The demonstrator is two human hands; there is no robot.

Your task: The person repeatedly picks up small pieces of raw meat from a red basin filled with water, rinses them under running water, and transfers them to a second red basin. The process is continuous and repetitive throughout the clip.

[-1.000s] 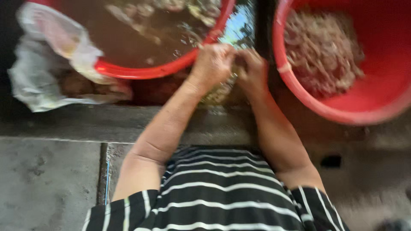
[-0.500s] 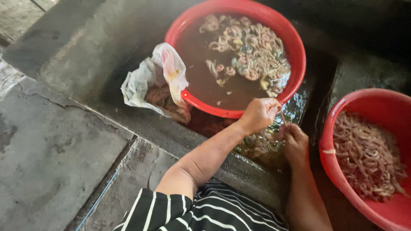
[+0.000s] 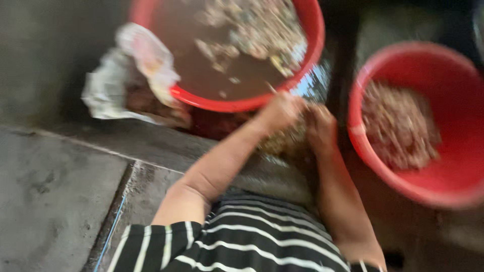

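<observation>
Both hands are held close together between the two basins, over a small heap of pale, wet scraps (image 3: 287, 143) that lies just beneath and between them. The left hand (image 3: 280, 112) is curled with its fingers closed over part of that heap; the right hand (image 3: 320, 128) is bent inward beside it, touching or nearly touching the same scraps. Because of the blur, it cannot be told whether either hand is actually clenched on a piece.

Just above the left hand, the large round red plastic basin of murky brown water (image 3: 242, 105) is found, its rim almost at the knuckles, with pale pieces floating inside. To the right of the right hand, a second red plastic basin (image 3: 363, 146) is set, filled with a mound of pinkish-brown bits. Well to the left of the left hand, a crumpled whitish plastic bag (image 3: 128, 83) is draped against the first basin's rim. A striped black-and-white garment (image 3: 252, 236) is seen below the arms.
</observation>
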